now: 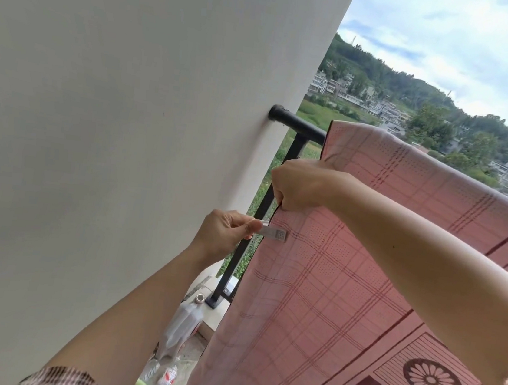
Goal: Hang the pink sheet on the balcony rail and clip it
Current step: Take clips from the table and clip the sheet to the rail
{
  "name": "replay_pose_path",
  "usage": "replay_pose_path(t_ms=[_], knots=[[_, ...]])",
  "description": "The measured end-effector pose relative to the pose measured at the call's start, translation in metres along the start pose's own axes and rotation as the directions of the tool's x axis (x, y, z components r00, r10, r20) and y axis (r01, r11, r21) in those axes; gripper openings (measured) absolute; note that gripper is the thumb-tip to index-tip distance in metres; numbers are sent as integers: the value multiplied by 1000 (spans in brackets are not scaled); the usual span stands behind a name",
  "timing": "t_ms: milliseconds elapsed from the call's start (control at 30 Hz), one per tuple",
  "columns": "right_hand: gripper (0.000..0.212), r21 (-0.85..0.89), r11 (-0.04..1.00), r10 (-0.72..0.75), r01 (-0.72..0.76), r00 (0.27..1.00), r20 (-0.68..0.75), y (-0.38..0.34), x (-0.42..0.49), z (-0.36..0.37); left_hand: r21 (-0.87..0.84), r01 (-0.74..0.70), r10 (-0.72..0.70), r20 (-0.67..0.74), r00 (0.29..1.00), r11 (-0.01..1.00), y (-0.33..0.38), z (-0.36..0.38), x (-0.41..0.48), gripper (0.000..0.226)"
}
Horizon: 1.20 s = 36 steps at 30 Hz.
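The pink sheet (331, 280), checked with dark red lines, hangs draped over the black balcony rail (301, 125) and falls toward me. My right hand (301, 185) pinches the sheet's left edge just below the rail. My left hand (226, 233) holds a pale clothes clip (273, 233) whose jaws sit on that same edge, a little under my right hand. The rail under the sheet is hidden; only its left end at the wall shows.
A white wall (125, 146) fills the left side, and the rail end is fixed into it. A black rail post (255, 224) drops to the floor. Plastic bottles (182, 326) and wrappers lie on the floor by the post base. Beyond the rail are fields, houses and hills.
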State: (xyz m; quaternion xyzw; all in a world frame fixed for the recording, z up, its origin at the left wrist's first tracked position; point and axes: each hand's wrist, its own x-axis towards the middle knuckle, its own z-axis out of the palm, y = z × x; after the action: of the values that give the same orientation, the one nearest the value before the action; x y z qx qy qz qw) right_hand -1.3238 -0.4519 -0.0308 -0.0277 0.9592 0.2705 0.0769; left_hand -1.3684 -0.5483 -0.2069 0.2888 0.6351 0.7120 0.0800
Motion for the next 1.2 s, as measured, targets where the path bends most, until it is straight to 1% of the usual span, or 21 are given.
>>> replay_pose_path(t_ms=[100, 167, 333, 400, 533, 567, 600, 667, 700, 733, 767, 800, 833, 867, 900, 933, 967, 1000, 1067, 1133, 1200], knots=[[31, 3, 1000, 4, -4, 1000, -13, 0, -2, 1, 59, -4, 4, -2, 1000, 998, -4, -2, -2, 29], [33, 1, 1000, -1, 1, 1000, -12, -1, -3, 1, 57, 15, -16, 9, 1000, 998, -5, -2, -3, 29], [33, -37, 999, -5, 3, 999, -41, -1, -5, 3, 54, 63, -69, 108, 992, 997, 1, -5, -2, 29], [32, -45, 999, -11, 9, 999, -51, -2, -8, 3, 63, 65, -70, 86, 994, 996, 4, -5, -4, 32], [34, -72, 997, -29, 23, 996, -87, -7, -15, 3, 92, 99, -101, 20, 995, 991, 4, -1, -8, 85], [34, -81, 996, -32, 24, 994, -104, -9, -18, 4, 96, 107, -107, -2, 994, 990, 3, 0, -9, 93], [35, -84, 996, -34, 23, 992, -125, -10, -20, 6, 104, 112, -110, -31, 993, 988, 2, 1, -11, 93], [30, -79, 995, -67, 54, 982, -178, -14, -28, 11, 158, 106, -86, -131, 988, 982, 6, 6, -15, 71], [23, -68, 994, -93, 80, 971, -218, -16, -33, 15, 203, 87, -46, -196, 979, 975, 7, 9, -17, 59], [23, -51, 992, -126, 117, 955, -269, -17, -36, 20, 250, 59, 7, -255, 967, 966, 8, 13, -19, 50], [37, -37, 987, -163, 159, 928, -336, -18, -40, 27, 297, 32, 63, -304, 951, 954, 9, 16, -21, 44], [52, -28, 981, -188, 193, 897, -399, -20, -44, 35, 343, 8, 118, -346, 931, 939, 10, 19, -24, 39], [59, 9, 977, -185, 213, 868, -460, -21, -47, 45, 391, -14, 174, -379, 909, 920, 10, 23, -27, 37], [55, 63, 970, -166, 234, 830, -533, -21, -53, 57, 439, -35, 233, -405, 884, 898, 10, 27, -30, 38], [43, 100, 965, -134, 244, 781, -610, -20, -59, 69, 487, -58, 292, -419, 860, 871, 11, 31, -35, 40], [28, 132, 961, -87, 242, 723, -685, -20, -66, 83, 531, -94, 357, -419, 835, 842, 13, 36, -41, 40], [19, 179, 955, -33, 235, 687, -726, -19, -75, 95, 567, -145, 426, -402, 811, 811, 14, 42, -47, 38], [16, 238, 945, 25, 224, 675, -737, -18, -86, 106, 592, -208, 492, -371, 787, 779, 15, 48, -54, 33], [16, 344, 918, 122, 198, 685, -719, -13, -113, 130, 613, -315, 574, -285, 767, 725, 11, 67, -69, 21], [16, 420, 894, 205, 157, 692, -693, -3, -144, 154, 626, -355, 576, -187, 796, 694, 4, 94, -85, 15], [15, 498, 864, 300, 77, 715, -631, 9, -178, 179, 631, -372, 531, -75, 844, 681, -2, 127, -100, 17]])
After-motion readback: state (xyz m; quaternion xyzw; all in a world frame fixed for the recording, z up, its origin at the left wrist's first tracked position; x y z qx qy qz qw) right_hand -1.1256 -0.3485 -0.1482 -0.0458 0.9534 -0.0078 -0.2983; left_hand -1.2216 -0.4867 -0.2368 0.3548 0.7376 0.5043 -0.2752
